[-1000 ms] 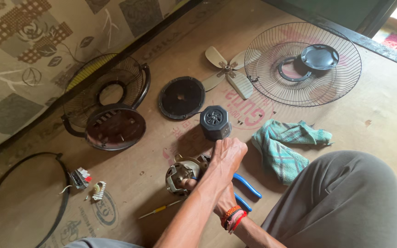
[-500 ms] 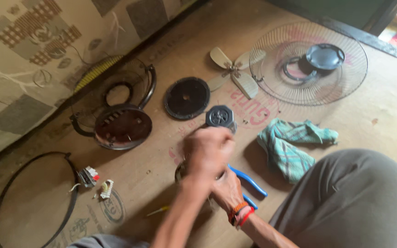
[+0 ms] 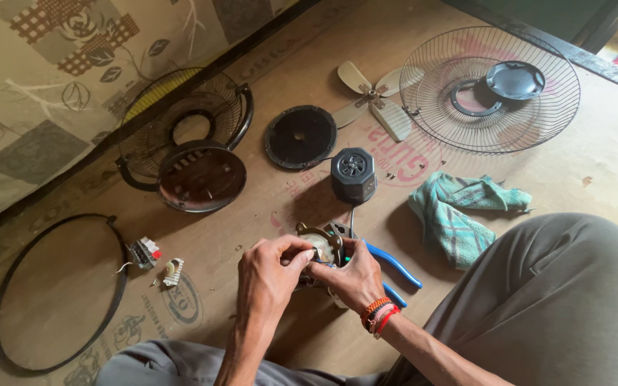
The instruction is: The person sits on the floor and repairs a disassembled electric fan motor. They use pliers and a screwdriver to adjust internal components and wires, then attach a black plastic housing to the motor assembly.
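Pinching the fan motor (image 3: 321,246) between my left hand (image 3: 270,275) and right hand (image 3: 352,279), both grips closed on it, blue-handled pliers (image 3: 395,263) just beside, green cloth (image 3: 459,211) near, floor (image 3: 266,329) beneath.

Soft, even daylight, brighter at top right. Frame sharp, no motion blur. Weak shadows fall leftward on the floor (image 3: 466,300); no glare.

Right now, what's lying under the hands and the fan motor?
Blue-handled pliers stick out from beneath the right hand and the fan motor; their jaws are covered. The left hand hides whatever lies below it.
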